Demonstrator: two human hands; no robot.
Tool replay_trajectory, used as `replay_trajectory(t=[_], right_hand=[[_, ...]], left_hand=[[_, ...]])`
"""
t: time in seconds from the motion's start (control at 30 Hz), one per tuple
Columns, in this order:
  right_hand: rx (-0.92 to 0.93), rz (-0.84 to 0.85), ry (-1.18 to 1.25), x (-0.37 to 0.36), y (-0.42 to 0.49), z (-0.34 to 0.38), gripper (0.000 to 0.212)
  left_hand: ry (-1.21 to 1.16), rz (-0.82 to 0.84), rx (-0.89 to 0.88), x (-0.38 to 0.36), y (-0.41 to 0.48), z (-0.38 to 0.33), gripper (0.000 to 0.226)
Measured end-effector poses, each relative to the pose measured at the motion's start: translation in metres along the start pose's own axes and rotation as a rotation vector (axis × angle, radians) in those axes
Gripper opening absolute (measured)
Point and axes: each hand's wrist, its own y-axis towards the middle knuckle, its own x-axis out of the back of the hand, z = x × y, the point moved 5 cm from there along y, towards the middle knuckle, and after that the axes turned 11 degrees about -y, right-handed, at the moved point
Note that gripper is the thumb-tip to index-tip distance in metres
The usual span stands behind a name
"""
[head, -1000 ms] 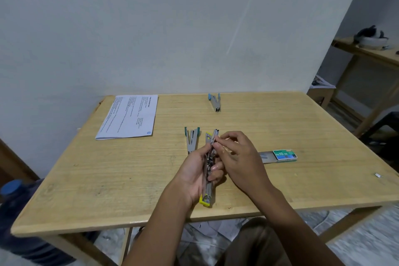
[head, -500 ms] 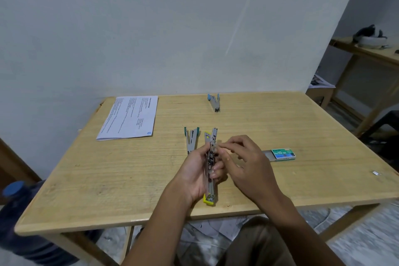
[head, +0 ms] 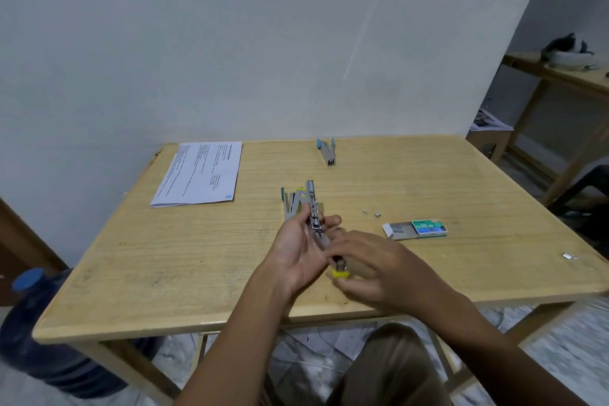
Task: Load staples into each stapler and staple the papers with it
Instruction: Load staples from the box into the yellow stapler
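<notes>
at frame centre over the counter (head: 164,257), the left hand (head: 296,247) is gripping the open stapler (head: 313,211), its long axis pointing up-frame, while the right hand (head: 379,267) is curling over its near yellow end, hold too blurred to tell.

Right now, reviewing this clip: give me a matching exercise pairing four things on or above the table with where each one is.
Things: 1 papers; 2 blue-ended stapler; 3 staple box; 4 yellow-ended stapler.
Places: a held in the left hand; b far left corner of the table; c right side, tray slid out; d far edge, near the middle.
Pairs: 1-b, 2-d, 3-c, 4-a.
</notes>
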Motion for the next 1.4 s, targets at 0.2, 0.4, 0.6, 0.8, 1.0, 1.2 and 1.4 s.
replay_trajectory(t=[0.2, 0.4, 0.6, 0.8, 1.0, 1.2, 1.4], right_hand=[[-0.494, -0.195, 0.308, 0.026, 0.017, -0.025, 0.037], [-0.996, -0.055, 0.887, 0.003, 0.022, -0.037, 0.087], [-1.004, 0.036, 1.192, -0.01, 0.028, -0.034, 0.081], [-1.029, -0.047, 1.267, -0.017, 0.028, -0.04, 0.071], [-1.088, -0.102, 1.305, -0.019, 0.026, -0.041, 0.063], [-1.113, -0.132, 1.242, -0.019, 0.027, -0.042, 0.071], [-1.146, -0.219, 1.207, -0.012, 0.033, -0.039, 0.054]], left_hand=[[0.203, 0.157, 0.016, -0.008, -0.001, 0.009, 0.045], [0.355, 0.322, 0.055, -0.015, -0.008, 0.015, 0.039], [0.381, 0.418, 0.063, -0.018, -0.009, 0.018, 0.043], [0.351, 0.431, 0.082, -0.019, -0.007, 0.015, 0.056], [0.341, 0.441, 0.082, -0.019, -0.007, 0.016, 0.052], [0.335, 0.413, 0.085, -0.019, -0.007, 0.016, 0.053], [0.265, 0.268, 0.027, -0.009, -0.001, 0.015, 0.059]])
